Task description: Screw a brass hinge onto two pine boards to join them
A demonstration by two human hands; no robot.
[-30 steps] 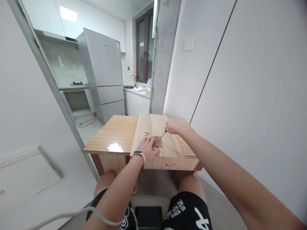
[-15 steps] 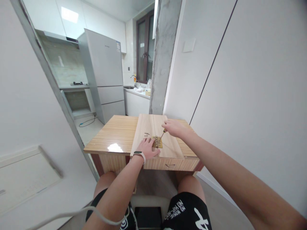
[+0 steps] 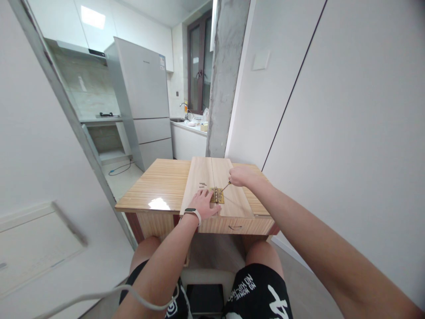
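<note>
Two pale wooden boards (image 3: pixel 232 201) lie side by side across the desk, with a narrow seam between them. A brass hinge (image 3: pixel 219 196) straddles the seam near the front. My left hand (image 3: pixel 203 204) rests flat with fingers spread on the left board, its fingertips at the hinge's left leaf. My right hand (image 3: pixel 239 176) is closed around the handle of a screwdriver (image 3: pixel 225 187), which is mostly covered by the fingers. The screwdriver's shaft slants down left, its tip at the hinge's right leaf. Any screw under the tip is too small to make out.
The boards sit on a wood-grain desk (image 3: pixel 159 181) with a front drawer handle (image 3: pixel 235 228). A white wall (image 3: pixel 318 133) stands close on the right. Beyond the desk are a fridge (image 3: pixel 146 88) and a sink counter (image 3: pixel 189 137). A pale cable (image 3: pixel 109 290) crosses my left forearm.
My right hand has shifted slightly right, and the screwdriver now leans lower toward the boards. My left hand stays in place on the board.
</note>
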